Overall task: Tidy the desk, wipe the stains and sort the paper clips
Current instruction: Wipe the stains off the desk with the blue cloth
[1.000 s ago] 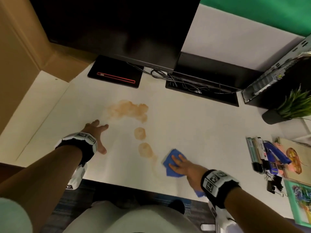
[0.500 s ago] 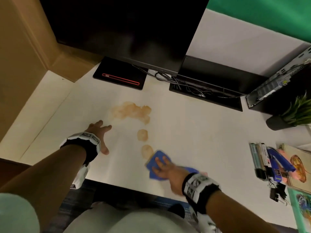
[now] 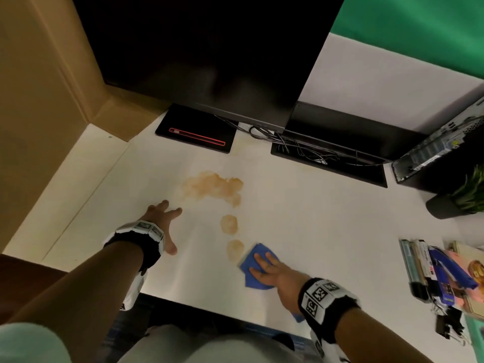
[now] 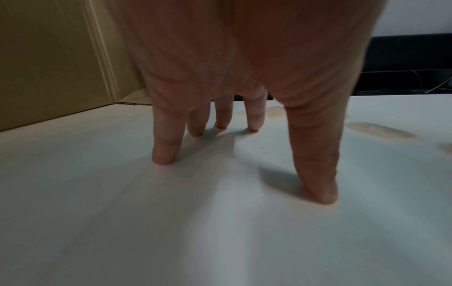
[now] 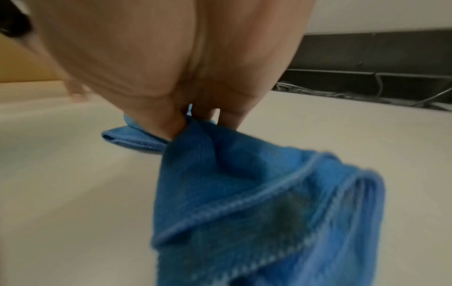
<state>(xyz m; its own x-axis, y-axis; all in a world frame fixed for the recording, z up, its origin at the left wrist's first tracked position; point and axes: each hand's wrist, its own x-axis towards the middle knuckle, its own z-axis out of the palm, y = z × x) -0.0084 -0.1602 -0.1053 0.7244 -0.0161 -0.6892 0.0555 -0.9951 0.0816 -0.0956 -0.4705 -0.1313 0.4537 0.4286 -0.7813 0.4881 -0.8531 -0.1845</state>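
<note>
The right hand (image 3: 272, 271) lies flat on a blue cloth (image 3: 251, 260), its fingers stretched out and pressing the cloth down on the white table (image 3: 327, 231). In the right wrist view a fold of the cloth (image 5: 244, 193) is caught between the thumb and the fingers, and the rest of it trails back under the wrist. The front edge of the cloth is touching the nearest brown stain (image 3: 235, 249), a small round spot. A second small spot (image 3: 229, 224) lies just beyond it, and a large irregular stain (image 3: 212, 188) is farther toward the back of the table.

The left hand (image 3: 163, 218) holds nothing. Its fingers are spread and straight, and in the left wrist view the fingertips (image 4: 164, 158) stand on the bare table, just to the left of the large stain.

At the right edge of the table there is a pile of pens and markers (image 3: 416, 268), a blue stapler (image 3: 450, 271) and some black binder clips (image 3: 450, 328), close together. Behind the stains a dark monitor (image 3: 209, 61) stands on the table, with cables (image 3: 301, 148) beside its base. A potted plant (image 3: 461, 200) is at the far right.
</note>
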